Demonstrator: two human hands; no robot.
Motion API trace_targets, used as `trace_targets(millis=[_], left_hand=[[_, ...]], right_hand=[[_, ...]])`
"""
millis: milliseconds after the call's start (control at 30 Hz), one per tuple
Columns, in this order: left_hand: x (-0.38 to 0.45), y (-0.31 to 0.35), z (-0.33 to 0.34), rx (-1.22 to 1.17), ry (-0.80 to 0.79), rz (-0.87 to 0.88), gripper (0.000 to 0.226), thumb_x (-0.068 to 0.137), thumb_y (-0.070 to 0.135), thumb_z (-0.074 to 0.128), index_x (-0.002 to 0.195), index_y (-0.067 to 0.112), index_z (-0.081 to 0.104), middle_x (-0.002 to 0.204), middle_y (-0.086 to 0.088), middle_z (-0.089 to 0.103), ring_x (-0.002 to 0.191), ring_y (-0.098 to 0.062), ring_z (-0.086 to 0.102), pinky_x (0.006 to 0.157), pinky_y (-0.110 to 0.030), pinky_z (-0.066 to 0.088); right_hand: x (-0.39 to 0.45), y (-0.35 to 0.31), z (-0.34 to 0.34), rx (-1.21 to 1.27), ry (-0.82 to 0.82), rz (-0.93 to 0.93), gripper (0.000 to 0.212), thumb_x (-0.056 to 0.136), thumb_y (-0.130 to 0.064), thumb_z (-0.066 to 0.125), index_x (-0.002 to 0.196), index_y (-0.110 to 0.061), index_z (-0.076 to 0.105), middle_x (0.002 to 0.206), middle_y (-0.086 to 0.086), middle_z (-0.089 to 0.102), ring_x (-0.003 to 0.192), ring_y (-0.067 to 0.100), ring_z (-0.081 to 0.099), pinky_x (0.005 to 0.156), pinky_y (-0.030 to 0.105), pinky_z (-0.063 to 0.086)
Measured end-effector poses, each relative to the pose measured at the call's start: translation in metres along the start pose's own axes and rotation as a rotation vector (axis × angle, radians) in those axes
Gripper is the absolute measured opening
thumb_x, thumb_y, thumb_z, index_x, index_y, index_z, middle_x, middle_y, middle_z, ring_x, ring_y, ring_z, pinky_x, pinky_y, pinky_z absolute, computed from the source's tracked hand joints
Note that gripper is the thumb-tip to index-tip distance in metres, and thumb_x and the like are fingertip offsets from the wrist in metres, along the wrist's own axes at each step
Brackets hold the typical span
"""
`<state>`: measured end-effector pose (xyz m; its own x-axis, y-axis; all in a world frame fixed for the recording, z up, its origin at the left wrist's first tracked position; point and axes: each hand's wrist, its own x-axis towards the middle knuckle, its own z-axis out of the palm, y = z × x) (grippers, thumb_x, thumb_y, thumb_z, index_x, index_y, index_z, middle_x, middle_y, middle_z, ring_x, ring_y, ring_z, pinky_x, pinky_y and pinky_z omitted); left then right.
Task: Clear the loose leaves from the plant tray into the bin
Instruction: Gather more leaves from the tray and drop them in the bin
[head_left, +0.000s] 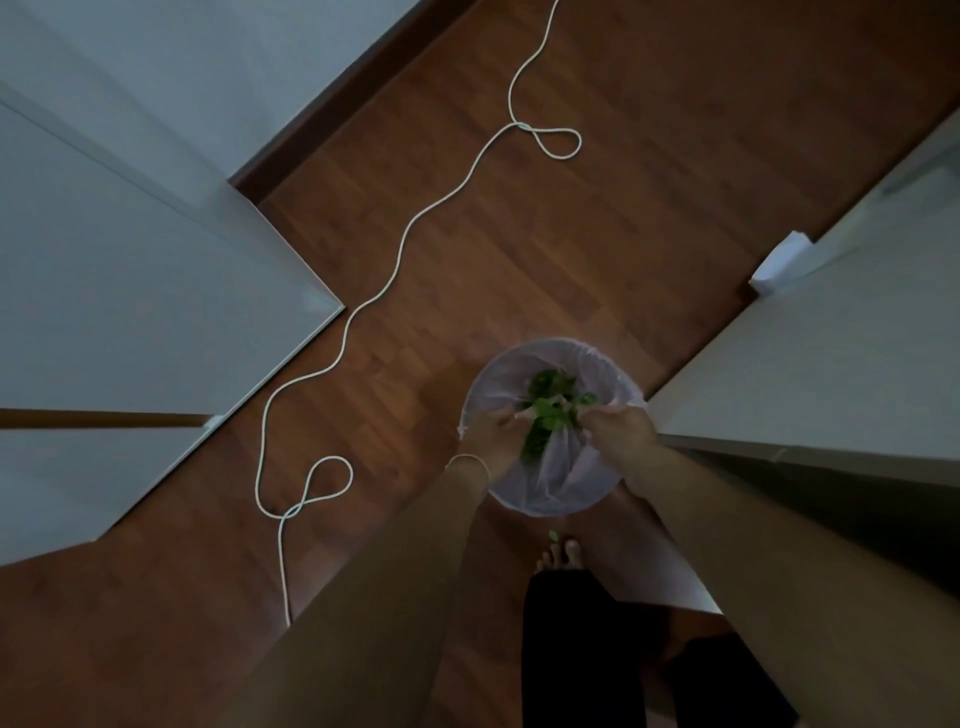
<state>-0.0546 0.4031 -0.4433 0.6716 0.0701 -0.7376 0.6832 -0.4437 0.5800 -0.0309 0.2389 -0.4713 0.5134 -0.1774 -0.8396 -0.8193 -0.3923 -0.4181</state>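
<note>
Directly beneath both hands sits the bin (550, 431), a round tub lined with a thin, crinkled pale bag. The left hand (493, 434) and right hand (618, 431) meet over its mouth, fingers loosely curled around a clump of small, soft green leaves (545, 421) held between them; more leaves lie deeper in the liner, just beyond the fingertips. Neither hand is nearer; both sit level at the near rim. Letting go should drop the clump straight down. One stray leaf (554, 535) lies on the smooth wooden floor (623, 208) behind the hands, near a bare foot (561, 556). No tray shows.
</note>
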Motion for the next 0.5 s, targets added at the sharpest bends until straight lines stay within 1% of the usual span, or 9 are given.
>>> trace_targets(millis=[100, 167, 233, 333, 367, 400, 433, 467, 500], left_hand=[[-0.002, 0.007, -0.002, 0.031, -0.006, -0.025, 0.039, 0.099, 0.032, 0.040, 0.116, 0.009, 0.066, 0.126, -0.018, 0.064, 0.117, -0.033, 0.058, 0.104, -0.042, 0.043], [-0.003, 0.008, -0.002, 0.037, 0.017, -0.047, 0.043, 0.100, 0.031, 0.034, 0.118, 0.009, 0.065, 0.129, -0.019, 0.061, 0.118, -0.033, 0.056, 0.104, -0.042, 0.042], [-0.004, 0.007, -0.001, 0.018, 0.035, -0.055, 0.042, 0.101, 0.027, 0.032, 0.120, 0.004, 0.063, 0.131, -0.023, 0.059, 0.120, -0.035, 0.055, 0.104, -0.045, 0.042], [-0.006, 0.002, 0.001, -0.036, 0.073, -0.095, 0.039, 0.101, 0.023, 0.035, 0.116, 0.000, 0.063, 0.126, -0.027, 0.061, 0.117, -0.038, 0.056, 0.102, -0.047, 0.043], [-0.006, 0.000, 0.003, -0.056, 0.085, -0.111, 0.038, 0.100, 0.023, 0.037, 0.111, -0.001, 0.064, 0.123, -0.029, 0.062, 0.114, -0.039, 0.057, 0.099, -0.045, 0.044], [-0.006, -0.002, 0.004, -0.061, 0.086, -0.128, 0.036, 0.099, 0.022, 0.038, 0.108, -0.002, 0.064, 0.122, -0.029, 0.062, 0.113, -0.039, 0.057, 0.096, -0.043, 0.044], [-0.008, -0.003, 0.005, -0.056, 0.077, -0.149, 0.035, 0.099, 0.021, 0.039, 0.108, -0.002, 0.064, 0.123, -0.028, 0.062, 0.114, -0.039, 0.057, 0.094, -0.040, 0.045], [-0.009, -0.004, 0.005, -0.048, 0.073, -0.167, 0.035, 0.099, 0.020, 0.039, 0.113, -0.003, 0.063, 0.125, -0.026, 0.061, 0.116, -0.038, 0.056, 0.094, -0.036, 0.045], [-0.012, -0.005, 0.005, -0.039, 0.073, -0.184, 0.036, 0.099, 0.019, 0.040, 0.117, -0.003, 0.061, 0.128, -0.025, 0.061, 0.118, -0.037, 0.056, 0.093, -0.034, 0.045]], right_hand=[[-0.003, -0.001, 0.001, 0.073, 0.033, 0.045, 0.036, 0.094, -0.031, 0.057, 0.062, -0.017, 0.053, 0.078, 0.011, 0.059, 0.084, 0.028, 0.058, 0.088, 0.039, 0.049], [-0.003, 0.000, 0.000, 0.112, 0.034, 0.032, 0.037, 0.096, -0.038, 0.054, 0.064, -0.020, 0.050, 0.074, 0.006, 0.056, 0.071, 0.020, 0.055, 0.089, 0.038, 0.049], [-0.003, 0.001, 0.000, 0.182, 0.022, 0.053, 0.031, 0.096, -0.040, 0.053, 0.072, -0.022, 0.046, 0.075, 0.006, 0.053, 0.064, 0.017, 0.047, 0.080, 0.036, 0.048], [-0.006, 0.000, -0.003, 0.294, 0.024, 0.091, 0.021, 0.096, -0.039, 0.050, 0.089, -0.021, 0.041, 0.076, 0.007, 0.045, 0.063, 0.017, 0.042, 0.060, 0.029, 0.037], [-0.007, 0.000, -0.005, 0.319, 0.011, 0.083, 0.021, 0.097, -0.040, 0.049, 0.097, -0.019, 0.046, 0.079, 0.009, 0.048, 0.067, 0.018, 0.045, 0.061, 0.029, 0.039], [-0.008, 0.002, -0.006, 0.345, -0.002, 0.067, 0.029, 0.098, -0.041, 0.048, 0.109, -0.014, 0.051, 0.089, 0.013, 0.054, 0.077, 0.021, 0.050, 0.069, 0.032, 0.044], [-0.010, 0.004, -0.008, 0.367, -0.004, 0.051, 0.047, 0.099, -0.043, 0.046, 0.127, -0.006, 0.053, 0.103, 0.016, 0.057, 0.088, 0.023, 0.052, 0.080, 0.036, 0.047], [-0.013, 0.004, -0.009, 0.381, 0.001, 0.047, 0.057, 0.101, -0.043, 0.045, 0.138, 0.000, 0.050, 0.111, 0.016, 0.056, 0.095, 0.025, 0.052, 0.086, 0.038, 0.046], [-0.017, 0.005, -0.011, 0.401, 0.003, 0.035, 0.058, 0.102, -0.043, 0.043, 0.140, 0.000, 0.050, 0.115, 0.017, 0.058, 0.096, 0.025, 0.054, 0.087, 0.037, 0.046]])
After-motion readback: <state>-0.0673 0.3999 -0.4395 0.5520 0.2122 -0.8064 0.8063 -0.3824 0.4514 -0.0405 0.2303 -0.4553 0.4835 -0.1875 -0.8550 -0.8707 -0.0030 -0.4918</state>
